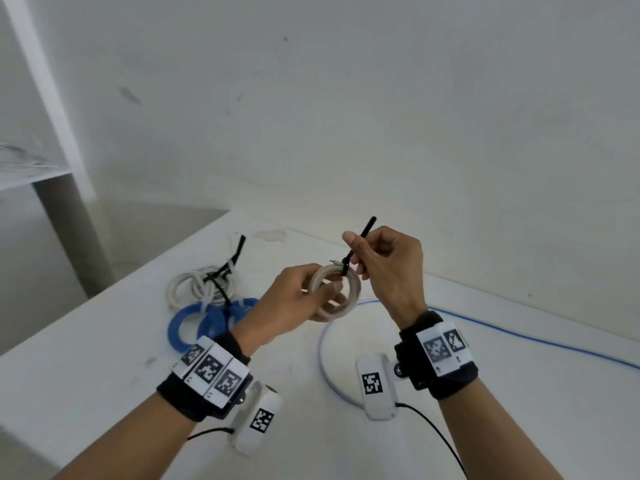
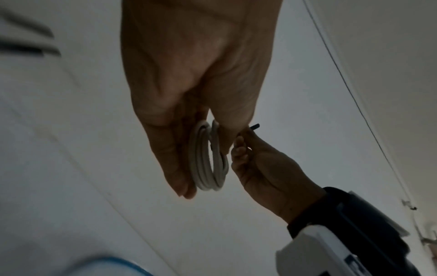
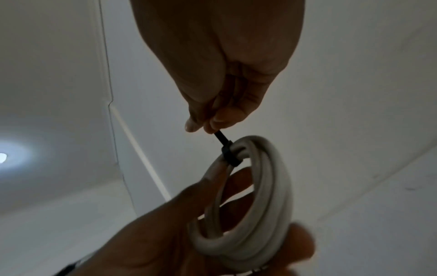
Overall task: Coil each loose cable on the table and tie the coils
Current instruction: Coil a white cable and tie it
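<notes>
Coil in hand: small off-white round cable coil (image 1: 335, 295), several turns, held in the air above the near middle of the white table (image 1: 104, 341).
Tie: thin black plastic cable tie (image 1: 356, 245), looped round the top of the coil, head seated against the turns, free tail pointing up and away.
Left hand (image 1: 294, 299): fingers curled through and round the coil's lower left arc, thumb on the outer turns; firm grip.
Right hand (image 1: 388, 268): thumb and forefinger pinched on the tie's tail just above the head, other fingers folded in.
Step (judged): cinching the tie; coil not yet set down.
Finished work: white coil (image 1: 201, 285) and blue coils (image 1: 211, 322), tied, far left on the table.
Remaining: loose blue cable (image 1: 519, 336) trailing from near centre to the right edge.
Risk: tail slipping from the pinch if pulled at an angle; loop left slack.
Risk: left grip easing during the pull, turns springing apart, tie catching only some strands.
</notes>
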Motion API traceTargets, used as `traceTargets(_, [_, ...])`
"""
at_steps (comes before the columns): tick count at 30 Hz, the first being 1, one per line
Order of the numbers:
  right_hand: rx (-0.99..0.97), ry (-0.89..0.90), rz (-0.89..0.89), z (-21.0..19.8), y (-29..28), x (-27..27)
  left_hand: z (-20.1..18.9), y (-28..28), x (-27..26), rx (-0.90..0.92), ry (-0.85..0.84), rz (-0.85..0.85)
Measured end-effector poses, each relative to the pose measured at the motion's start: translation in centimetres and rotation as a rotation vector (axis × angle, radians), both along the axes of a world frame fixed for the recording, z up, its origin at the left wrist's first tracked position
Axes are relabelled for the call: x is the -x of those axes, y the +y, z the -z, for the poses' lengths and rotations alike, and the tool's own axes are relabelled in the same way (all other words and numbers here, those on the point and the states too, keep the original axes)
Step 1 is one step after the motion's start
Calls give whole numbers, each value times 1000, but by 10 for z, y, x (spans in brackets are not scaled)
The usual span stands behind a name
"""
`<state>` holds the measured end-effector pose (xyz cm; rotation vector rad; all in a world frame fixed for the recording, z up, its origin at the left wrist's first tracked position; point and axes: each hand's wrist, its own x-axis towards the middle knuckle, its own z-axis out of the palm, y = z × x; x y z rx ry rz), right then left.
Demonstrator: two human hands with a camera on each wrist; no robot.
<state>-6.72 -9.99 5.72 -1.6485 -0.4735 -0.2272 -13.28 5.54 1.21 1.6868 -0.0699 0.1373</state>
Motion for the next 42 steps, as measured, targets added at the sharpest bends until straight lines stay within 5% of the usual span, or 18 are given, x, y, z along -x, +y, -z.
traceTargets(7, [306,41,-161,4,76,18,8,90,65,145,185,-82])
traceTargets(11, [646,132,-249,26,107,25,25,126,86,290,219,-133])
traceTargets(14, [630,295,-414,43,123,40,39,142,98,351,229,-179])
traceTargets(17, [590,359,-394,56,132,46,53,151,101,353,277,-228])
traceTargets(22, [607,401,-237,79,144,41,76,160,89,163,335,-343])
traceTargets(29, [696,173,-92,96,152,36,76,160,64,-109,277,-587])
traceTargets(34, [762,134,-145,90,151,36,71,162,62,-376,306,-628])
traceTargets(39, [837,158,-235,71,117,28,40,137,65,-566,66,-659])
traceTargets(42, [895,220,-220,67,81,17,23,100,60,-547,-72,-523])
